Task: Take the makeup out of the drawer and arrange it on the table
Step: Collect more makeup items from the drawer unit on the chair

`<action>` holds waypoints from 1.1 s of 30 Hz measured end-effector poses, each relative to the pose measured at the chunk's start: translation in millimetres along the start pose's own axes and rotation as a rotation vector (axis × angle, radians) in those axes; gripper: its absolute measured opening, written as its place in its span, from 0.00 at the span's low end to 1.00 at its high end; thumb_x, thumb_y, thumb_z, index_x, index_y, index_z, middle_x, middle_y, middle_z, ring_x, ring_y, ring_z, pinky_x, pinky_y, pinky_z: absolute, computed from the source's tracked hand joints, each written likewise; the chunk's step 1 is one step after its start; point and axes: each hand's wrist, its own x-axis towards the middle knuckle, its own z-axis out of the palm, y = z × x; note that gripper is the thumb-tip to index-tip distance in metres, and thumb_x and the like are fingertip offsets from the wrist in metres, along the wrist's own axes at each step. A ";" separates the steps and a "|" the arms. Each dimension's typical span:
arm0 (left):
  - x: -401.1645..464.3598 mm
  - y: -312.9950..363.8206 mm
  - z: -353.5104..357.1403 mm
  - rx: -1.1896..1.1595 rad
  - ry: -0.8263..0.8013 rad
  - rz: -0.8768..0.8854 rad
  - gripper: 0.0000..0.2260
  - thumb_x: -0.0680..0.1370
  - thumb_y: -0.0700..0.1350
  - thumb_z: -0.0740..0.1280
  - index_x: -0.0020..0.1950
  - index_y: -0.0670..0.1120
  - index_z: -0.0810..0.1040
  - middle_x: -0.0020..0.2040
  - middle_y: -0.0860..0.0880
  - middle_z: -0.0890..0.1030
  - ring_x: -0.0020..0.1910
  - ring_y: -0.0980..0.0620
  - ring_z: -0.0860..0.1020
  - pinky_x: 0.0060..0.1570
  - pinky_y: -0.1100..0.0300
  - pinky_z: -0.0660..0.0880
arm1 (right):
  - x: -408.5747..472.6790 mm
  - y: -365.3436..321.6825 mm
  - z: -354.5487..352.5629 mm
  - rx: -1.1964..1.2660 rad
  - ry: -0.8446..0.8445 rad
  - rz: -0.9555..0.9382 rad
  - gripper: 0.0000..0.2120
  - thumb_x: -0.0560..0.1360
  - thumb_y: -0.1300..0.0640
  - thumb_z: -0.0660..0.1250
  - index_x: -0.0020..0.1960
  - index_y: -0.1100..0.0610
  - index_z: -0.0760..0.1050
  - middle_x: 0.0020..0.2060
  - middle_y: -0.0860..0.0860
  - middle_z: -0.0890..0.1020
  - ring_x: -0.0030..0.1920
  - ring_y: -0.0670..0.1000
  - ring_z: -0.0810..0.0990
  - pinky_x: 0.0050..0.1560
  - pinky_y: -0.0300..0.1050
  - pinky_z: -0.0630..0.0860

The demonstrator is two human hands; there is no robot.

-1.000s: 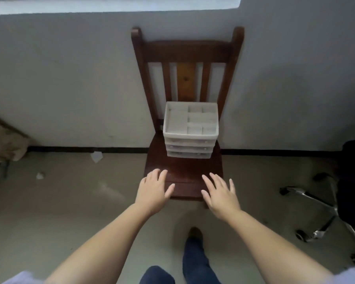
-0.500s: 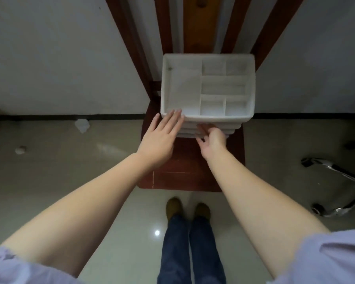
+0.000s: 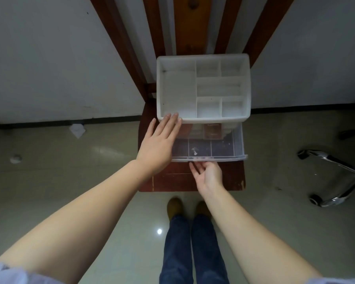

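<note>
White plastic, that is the organiser (image 3: 203, 89) under my left hand (image 3: 159, 144): my fingers (image 3: 170, 125) lie straight and flat, tips resting on the front left corner of its rim, holding nothing, and past them the top tray is split into one large compartment on the left and smaller ones on the right. My right hand (image 3: 208, 175) is palm up just below the front lip of the clear drawer (image 3: 237, 144), its fingers (image 3: 195, 171) curled up under the middle of that lip; whether they truly grip it or only touch it I cannot tell. The drawer stands pulled out toward me from beneath the white rim, and its near side sits between my two hands. Beyond my right fingers, at the back of the drawer, lie some brownish and pale makeup pieces (image 3: 212, 132), partly tucked under the organiser and too blurred through the plastic to name; nearer my fingers a small pale item (image 3: 194, 151) lies in the middle front compartment. The organiser stands on the seat of a dark wooden chair (image 3: 234, 177) against the wall, with my shoes (image 3: 174, 208) on the shiny floor below my wrists, a crumpled scrap of paper (image 3: 77, 130) far off to the left of my left fingers, and a chrome chair base (image 3: 336, 169) well to the right
</note>
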 end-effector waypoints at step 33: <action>33.3 1.6 14.2 0.299 -0.156 0.319 0.23 0.79 0.45 0.52 0.74 0.43 0.57 0.71 0.42 0.64 0.69 0.42 0.65 0.68 0.49 0.62 | 12.3 -103.4 20.2 -2.400 -0.397 -1.007 0.29 0.74 0.50 0.64 0.71 0.57 0.60 0.62 0.59 0.70 0.62 0.60 0.70 0.58 0.52 0.70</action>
